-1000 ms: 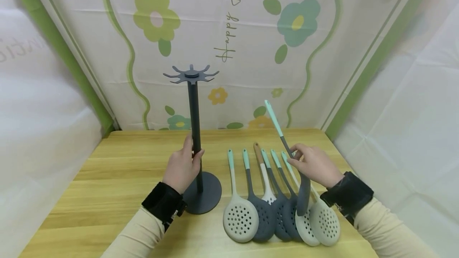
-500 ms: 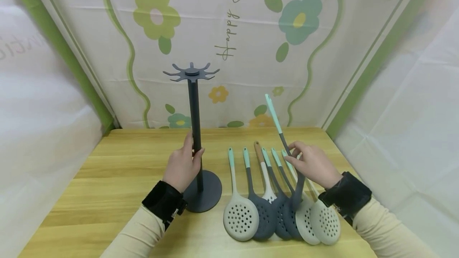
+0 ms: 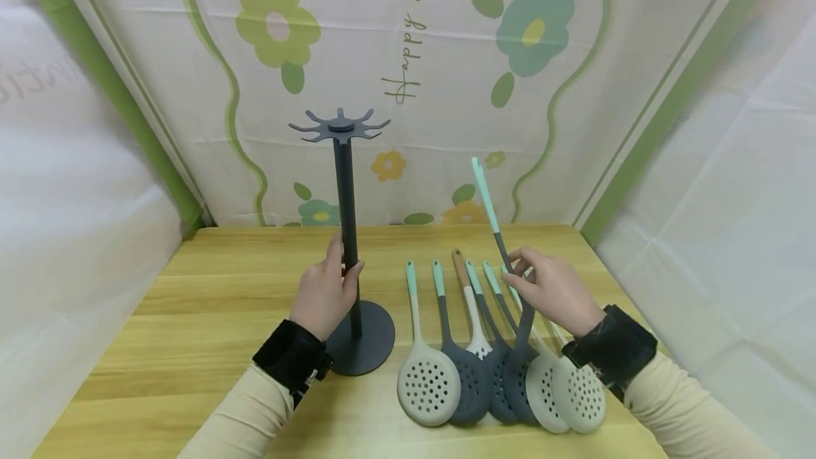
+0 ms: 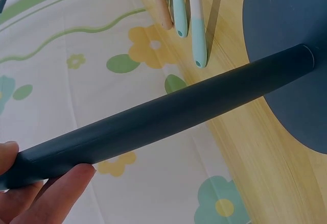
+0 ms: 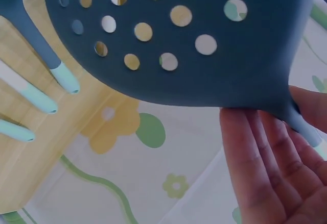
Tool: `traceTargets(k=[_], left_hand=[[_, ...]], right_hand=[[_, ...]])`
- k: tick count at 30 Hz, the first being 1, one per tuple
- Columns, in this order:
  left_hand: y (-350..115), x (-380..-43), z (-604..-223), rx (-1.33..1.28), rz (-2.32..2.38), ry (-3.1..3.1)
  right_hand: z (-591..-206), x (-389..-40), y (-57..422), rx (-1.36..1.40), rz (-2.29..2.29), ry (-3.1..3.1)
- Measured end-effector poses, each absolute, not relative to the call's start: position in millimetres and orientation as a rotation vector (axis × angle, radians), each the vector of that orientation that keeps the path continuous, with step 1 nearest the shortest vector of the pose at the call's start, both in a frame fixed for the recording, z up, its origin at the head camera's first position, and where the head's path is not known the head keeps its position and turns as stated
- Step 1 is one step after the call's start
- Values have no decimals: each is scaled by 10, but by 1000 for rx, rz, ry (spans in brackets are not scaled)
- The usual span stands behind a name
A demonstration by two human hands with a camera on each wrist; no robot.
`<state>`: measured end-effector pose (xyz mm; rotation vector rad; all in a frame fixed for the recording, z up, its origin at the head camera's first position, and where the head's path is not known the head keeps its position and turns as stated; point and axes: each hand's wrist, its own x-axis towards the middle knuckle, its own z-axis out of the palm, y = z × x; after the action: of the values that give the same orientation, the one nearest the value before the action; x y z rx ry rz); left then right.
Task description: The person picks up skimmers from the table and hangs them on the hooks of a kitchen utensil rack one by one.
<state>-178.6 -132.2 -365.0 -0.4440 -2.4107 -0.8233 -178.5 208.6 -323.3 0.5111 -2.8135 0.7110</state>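
Note:
My left hand (image 3: 321,292) grips the dark pole of a utensil stand (image 3: 345,190), below its ring of hooks. The left wrist view shows the thumb and fingers around the pole (image 4: 153,117). In my right hand (image 3: 557,292) is a dark skimmer (image 3: 486,197), pinched at the neck. Its mint handle points up and its head is down, over the row of utensils. The right wrist view shows its perforated head (image 5: 153,86) close up, fingers on one side of the neck and thumb on the other.
Several skimmers lie side by side: a pale one (image 3: 428,388) at the left end, dark ones (image 3: 468,374) in the middle, pale ones at right. A brown-handled utensil (image 3: 460,271) lies among them. The stand's round base (image 3: 372,346) rests on the wooden table (image 3: 223,289). Printed cloth (image 3: 433,161) hangs behind.
My right hand has lifted the dark skimmer slightly and shifted it a little left. The left hand stays on the pole, and the stand has not moved.

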Motion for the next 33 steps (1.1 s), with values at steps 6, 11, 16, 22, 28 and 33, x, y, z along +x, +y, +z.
traceTargets(k=[6,11,16,22,28,33], left_hand=[[-1345,-1783,-3654,-459,-825,-2391],[-1353,-1779,-3655,-454,-808,-2378],[-1344,-1792,-3633,-453,-815,-2383],[-1343,-1808,-3631,-454,-813,-2373],[-1329,-1799,-3647,-440,-829,-2392],[-1320,-1790,-3666,-444,-838,-2394]], right_hand=[[-3242,-1796,2027,531,739,-2762],[-3246,-1806,2004,537,779,-2732],[-3232,-1798,1994,528,812,-2701],[-3236,-1788,1966,535,829,-2653],[-3245,-1767,1912,555,877,-2602],[-3239,-1741,1864,536,908,-2601]])
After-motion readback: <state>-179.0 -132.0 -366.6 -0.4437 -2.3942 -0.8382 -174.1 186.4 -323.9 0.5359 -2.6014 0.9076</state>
